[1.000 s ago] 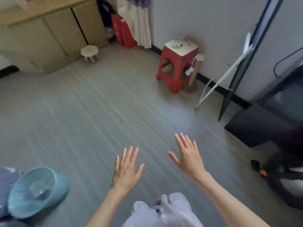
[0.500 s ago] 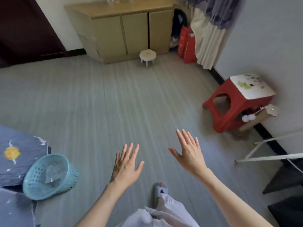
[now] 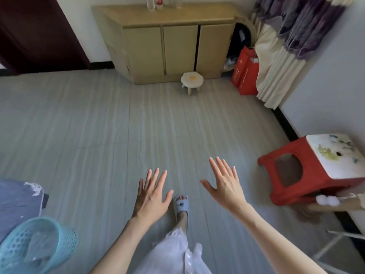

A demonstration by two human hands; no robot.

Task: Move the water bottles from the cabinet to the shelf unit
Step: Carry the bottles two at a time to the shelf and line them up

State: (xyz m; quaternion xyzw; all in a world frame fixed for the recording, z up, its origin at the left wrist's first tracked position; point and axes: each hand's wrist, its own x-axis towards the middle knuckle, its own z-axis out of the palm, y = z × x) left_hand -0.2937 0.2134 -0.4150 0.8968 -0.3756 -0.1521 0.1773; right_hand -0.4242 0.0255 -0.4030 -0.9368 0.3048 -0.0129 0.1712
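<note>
With both hands, left and right, spread empty, walk toward twelve o'clock to the cabinet and grasp one water bottle by its body.

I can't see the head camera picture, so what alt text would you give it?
Two empty hands, left hand and right hand, are held open over a grey floor, facing a wooden cabinet across the room with bottles standing on top. A small white stool stands before the cabinet; a red stool stands at right.

A red stool is seen at the right wall, a small white stool farther off, red bags beside a curtain, and a blue basket lower left.
</note>
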